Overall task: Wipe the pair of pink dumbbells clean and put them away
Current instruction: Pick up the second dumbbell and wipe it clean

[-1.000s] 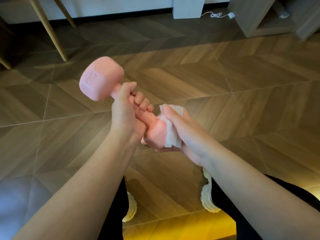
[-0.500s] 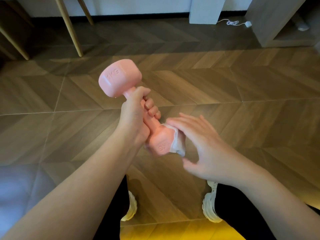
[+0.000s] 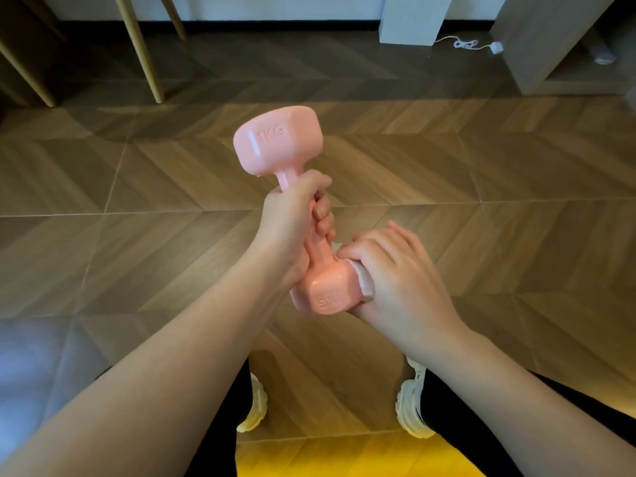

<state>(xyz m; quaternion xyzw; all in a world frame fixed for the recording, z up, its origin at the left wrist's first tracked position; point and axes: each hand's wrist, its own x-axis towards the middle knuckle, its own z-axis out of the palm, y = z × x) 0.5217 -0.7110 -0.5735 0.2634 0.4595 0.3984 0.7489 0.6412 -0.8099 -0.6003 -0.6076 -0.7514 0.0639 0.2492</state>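
Note:
A pink dumbbell (image 3: 278,142) marked 1KG stands almost upright in the air over the floor. My left hand (image 3: 292,222) is closed around its handle. The lower head (image 3: 327,290) points toward me. My right hand (image 3: 389,277) presses a white wipe (image 3: 363,282) flat against the right side of that lower head, fingers spread over it. Most of the wipe is hidden under my palm. The second dumbbell of the pair is not in view.
Wooden chevron floor (image 3: 481,173) below. Slanted wooden furniture legs (image 3: 141,49) stand at the back left. A white box (image 3: 413,18), a white cable (image 3: 468,44) and a low wooden shelf unit (image 3: 550,39) are at the back right. My white shoes (image 3: 413,407) are beneath.
The dumbbell has swung from tilted left to nearly upright and shifted right. My right hand has moved with the wipe around the lower head, from its end onto its right side.

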